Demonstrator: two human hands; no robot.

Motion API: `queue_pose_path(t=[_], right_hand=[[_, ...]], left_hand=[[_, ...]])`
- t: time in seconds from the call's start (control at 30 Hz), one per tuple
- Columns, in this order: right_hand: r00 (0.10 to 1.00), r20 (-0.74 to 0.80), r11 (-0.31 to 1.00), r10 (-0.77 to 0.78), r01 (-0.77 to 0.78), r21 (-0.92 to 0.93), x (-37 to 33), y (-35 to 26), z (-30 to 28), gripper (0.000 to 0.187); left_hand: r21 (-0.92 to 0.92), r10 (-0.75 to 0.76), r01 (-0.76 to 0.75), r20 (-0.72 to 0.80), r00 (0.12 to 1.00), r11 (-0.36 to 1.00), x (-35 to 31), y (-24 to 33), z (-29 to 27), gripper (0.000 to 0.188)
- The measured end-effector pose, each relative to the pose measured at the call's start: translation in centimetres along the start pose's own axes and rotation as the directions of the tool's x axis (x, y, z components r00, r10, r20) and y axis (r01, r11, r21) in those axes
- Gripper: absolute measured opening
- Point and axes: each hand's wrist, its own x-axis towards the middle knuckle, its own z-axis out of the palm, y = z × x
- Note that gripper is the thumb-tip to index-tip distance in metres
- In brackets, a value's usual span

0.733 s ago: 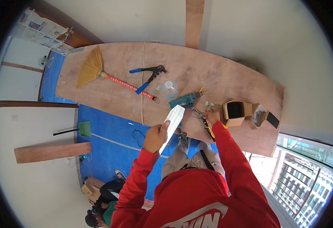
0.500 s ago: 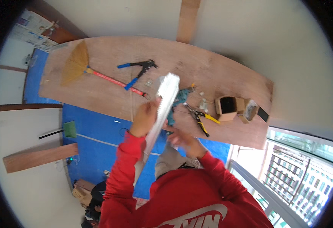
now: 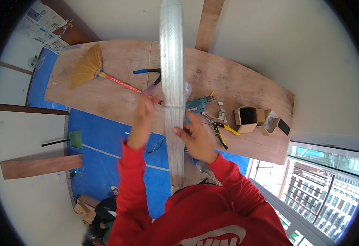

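A long silver bundle of ribbed metal strips (image 3: 173, 69) stands lengthwise in front of me, its far end rising past the table's back edge. My right hand (image 3: 198, 141) grips its right edge, thumb lying on the face. My left hand (image 3: 142, 117) is off the bundle to its left, somewhat blurred, with fingers stretched out and nothing seen in them. Behind the bundle, a hand riveter with blue handles (image 3: 140, 71) is partly covered. A teal power drill (image 3: 196, 105) lies just right of the bundle, beside yellow-and-black pliers (image 3: 220, 128).
On the wooden table (image 3: 249, 94) lie a straw broom (image 3: 90, 67), open small cardboard boxes (image 3: 245, 119) and a dark phone (image 3: 284, 126). Blue sheeting (image 3: 101, 131) covers the floor. A green dustpan (image 3: 76, 139) is at left; a person (image 3: 105, 213) is low at the lower left.
The metal bundle has swung from a tilt to nearly straight ahead and extends farther over the table. My left hand has come off it; my right hand has moved up onto it.
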Motion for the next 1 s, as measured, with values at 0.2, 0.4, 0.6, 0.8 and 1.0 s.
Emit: queue_pose_path(t=[0.2, 0.4, 0.6, 0.8, 1.0], right_hand=[[0.987, 0.151, 0.948, -0.048, -0.003, 0.319, 3.4, 2.3, -3.2, 0.056], [0.992, -0.115, 0.834, -0.052, -0.02, -0.551, -0.5, 14.6, -13.3, 0.063], [0.963, -0.213, 0.263, 0.167, -0.252, -0.931, -7.2, 27.8, -19.7, 0.116], [0.915, -0.257, 0.175, 0.31, -0.32, -0.931, -7.3, 28.3, -19.5, 0.132], [0.873, -0.168, 0.614, 0.458, -0.447, -0.65, -8.9, 25.8, -19.3, 0.117]], left_hand=[[0.059, -0.294, 0.302, -0.119, 0.948, 0.951, -10.3, -6.1, 6.2, 0.054], [-0.302, -0.391, 0.28, -0.42, 0.819, 0.911, -12.8, -5.4, 8.8, 0.035], [-0.464, -0.454, 0.173, -0.608, 0.652, 0.869, -16.9, -6.4, 10.4, 0.028], [-0.509, -0.428, 0.047, -0.667, 0.609, 0.859, -19.7, -6.1, 12.7, 0.024], [-0.468, -0.456, 0.164, -0.626, 0.632, 0.869, -20.4, -2.7, 12.3, 0.025]])
